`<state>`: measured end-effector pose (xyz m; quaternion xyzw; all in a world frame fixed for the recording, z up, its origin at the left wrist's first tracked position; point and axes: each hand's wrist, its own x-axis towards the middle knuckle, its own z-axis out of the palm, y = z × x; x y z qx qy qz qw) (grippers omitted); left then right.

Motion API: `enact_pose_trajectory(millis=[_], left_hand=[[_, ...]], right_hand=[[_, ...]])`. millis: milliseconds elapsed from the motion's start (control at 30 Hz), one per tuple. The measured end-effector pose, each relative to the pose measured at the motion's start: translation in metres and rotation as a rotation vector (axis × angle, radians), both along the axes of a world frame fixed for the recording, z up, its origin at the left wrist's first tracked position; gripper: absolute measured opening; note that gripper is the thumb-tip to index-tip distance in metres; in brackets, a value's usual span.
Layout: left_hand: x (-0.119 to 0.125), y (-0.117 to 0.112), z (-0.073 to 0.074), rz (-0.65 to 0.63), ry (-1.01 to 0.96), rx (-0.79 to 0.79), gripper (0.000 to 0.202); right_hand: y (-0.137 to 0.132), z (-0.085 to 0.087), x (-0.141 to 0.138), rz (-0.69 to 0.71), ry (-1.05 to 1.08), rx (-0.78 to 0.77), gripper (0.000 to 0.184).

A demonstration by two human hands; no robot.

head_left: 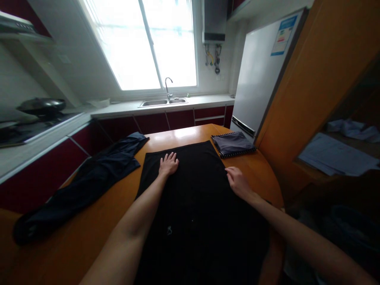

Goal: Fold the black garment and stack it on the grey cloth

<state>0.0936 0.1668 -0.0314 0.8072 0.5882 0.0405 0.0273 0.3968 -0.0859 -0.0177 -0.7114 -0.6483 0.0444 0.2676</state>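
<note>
Black garment [192, 190] is lying lengthwise, pointing away (pale mark [169, 230], perhaps a logo, unreadable); left hand [168, 164] pressing it, fingers spread; right hand [237, 183] resting on it, fingers together.

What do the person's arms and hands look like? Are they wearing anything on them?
Both arms are bare as far as the picture shows. No sleeve shows on the left arm or the right arm. The left hand and the right hand have no gloves on. No watch or bracelet shows at either wrist, and no ring can be seen.
</note>
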Motion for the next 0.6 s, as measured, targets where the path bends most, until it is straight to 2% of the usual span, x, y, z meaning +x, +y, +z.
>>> enact_pose_trajectory(millis=[67, 133, 333, 600], left_hand=[[0.000, 0.000, 0.000, 0.002, -0.007, 0.003, 0.061], [0.000, 0.000, 0.000, 0.003, -0.013, 0.004, 0.061], [0.000, -0.002, 0.002, -0.002, -0.020, 0.012, 0.060], [0.000, -0.001, 0.000, -0.004, -0.021, 0.015, 0.061]], right_hand=[[0.008, 0.005, 0.017, -0.147, 0.025, -0.070, 0.038], [0.019, 0.010, 0.023, -0.194, 0.028, -0.192, 0.031], [0.045, 0.010, 0.015, -0.189, -0.007, -0.333, 0.012], [0.044, 0.018, 0.042, -0.175, 0.014, -0.454, 0.014]])
